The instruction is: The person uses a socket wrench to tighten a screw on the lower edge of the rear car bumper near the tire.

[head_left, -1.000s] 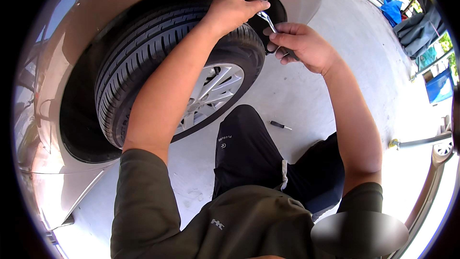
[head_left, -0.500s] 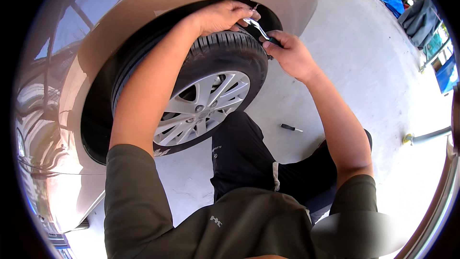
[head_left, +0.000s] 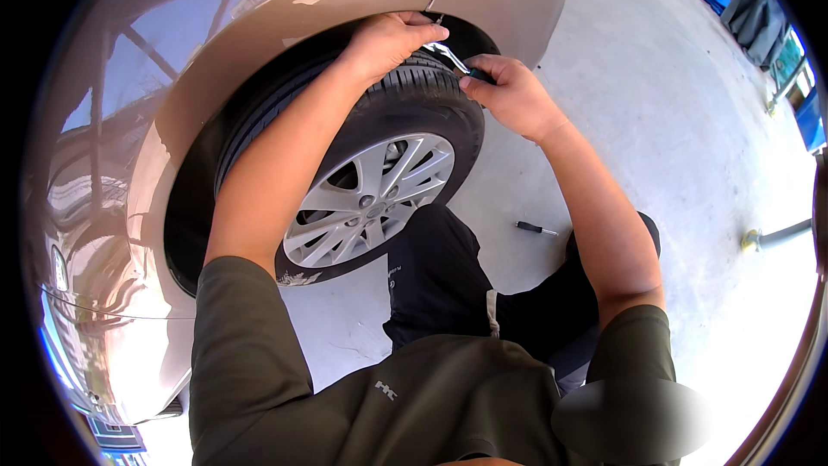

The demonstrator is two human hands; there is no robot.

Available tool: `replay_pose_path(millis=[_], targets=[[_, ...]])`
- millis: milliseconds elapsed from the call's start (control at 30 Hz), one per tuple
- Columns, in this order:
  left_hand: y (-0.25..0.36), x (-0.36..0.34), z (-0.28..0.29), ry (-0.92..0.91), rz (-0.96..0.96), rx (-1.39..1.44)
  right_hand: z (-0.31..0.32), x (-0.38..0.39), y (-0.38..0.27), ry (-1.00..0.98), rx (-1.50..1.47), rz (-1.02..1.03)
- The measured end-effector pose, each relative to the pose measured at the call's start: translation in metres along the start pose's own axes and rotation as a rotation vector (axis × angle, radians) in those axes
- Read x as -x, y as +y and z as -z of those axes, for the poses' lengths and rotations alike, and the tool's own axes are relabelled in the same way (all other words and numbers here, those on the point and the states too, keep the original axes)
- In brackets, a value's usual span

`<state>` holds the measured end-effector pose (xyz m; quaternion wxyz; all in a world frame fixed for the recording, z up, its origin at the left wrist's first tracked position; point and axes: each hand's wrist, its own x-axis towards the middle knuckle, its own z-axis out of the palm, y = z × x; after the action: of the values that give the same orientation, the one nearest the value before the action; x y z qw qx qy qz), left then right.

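My left hand (head_left: 385, 45) reaches up to the wheel arch, over the top of the tyre (head_left: 418, 87). Its thumb and fingers are pinched together beside the fender's edge, and what they hold is hidden. A thin pin-like piece (head_left: 441, 20) shows just above the fingertips, near the panel seam. My right hand (head_left: 515, 95) is closed round the dark green handle of a silver hand tool (head_left: 447, 56). The tool's metal end slants up to the left, under my left fingertips; its exact kind is unclear. Below both hands stands the silver alloy wheel (head_left: 371, 199).
A bronze car body (head_left: 207, 43) curves along the left and top. A small screwdriver (head_left: 536, 228) with a black handle lies on the pale floor (head_left: 638, 112) beside my knee. A metal post (head_left: 780, 233) stands at right. Blue and grey cloths (head_left: 755, 26) hang at the far right.
Both hands have shifted slightly left in the view, still at the wheel arch. The tool's metal end sits closer beneath my left fingers. My view has shifted a little.
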<state>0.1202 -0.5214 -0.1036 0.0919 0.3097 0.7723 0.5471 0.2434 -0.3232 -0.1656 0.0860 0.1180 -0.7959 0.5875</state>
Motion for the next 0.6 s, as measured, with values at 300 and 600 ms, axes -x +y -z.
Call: replay_pose_path(millis=[300,600], targets=[[-0.001,0.006,0.009,-0.208,0.135,-0.199,-0.001,-0.008,0.017,0.007,-0.004,-0.025],[-0.01,-0.007,0.004,-0.062,-0.067,-0.107,0.005,-0.013,0.013,-0.066,-0.169,-0.122]])
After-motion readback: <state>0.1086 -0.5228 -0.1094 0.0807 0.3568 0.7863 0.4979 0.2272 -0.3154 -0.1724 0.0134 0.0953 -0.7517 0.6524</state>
